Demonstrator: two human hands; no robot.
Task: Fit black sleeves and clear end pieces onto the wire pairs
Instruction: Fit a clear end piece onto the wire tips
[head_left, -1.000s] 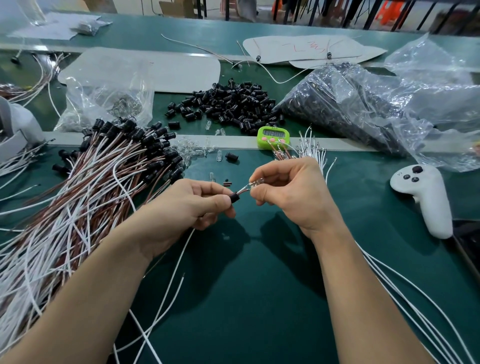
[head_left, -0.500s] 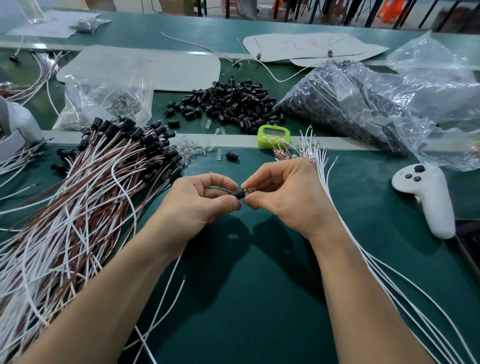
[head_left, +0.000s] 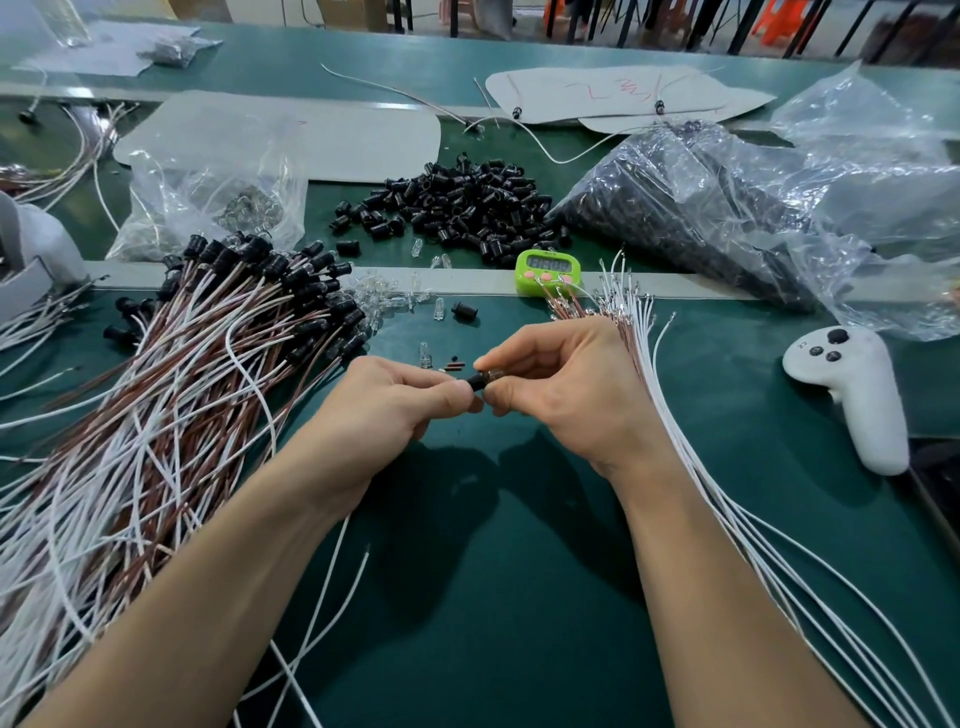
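Two bare hands meet above the dark green bench mat (head_left: 519, 597), with one small assembly between them. The left hand (head_left: 384, 410) pinches the short black plastic sleeve (head_left: 474, 384) between thumb and forefinger, its other fingers curled; the wire pair itself is hidden inside that fist. The right hand (head_left: 566, 395) pinches the tiny clear end piece (head_left: 492, 375) right at the sleeve's mouth, touching it. Both parts look featherlight, hard and smooth, so a loose pinch would likely let them slip or flick away. Holding the sleeve round its barrel and the clear piece by its sides, then pushing straight along the axis, seems safest. Thin wire like this is limp and would probably buckle if pushed from far back. Finished brown and white pairs (head_left: 182, 395) lie heaped at left, with loose black sleeves (head_left: 457, 202) piled beyond
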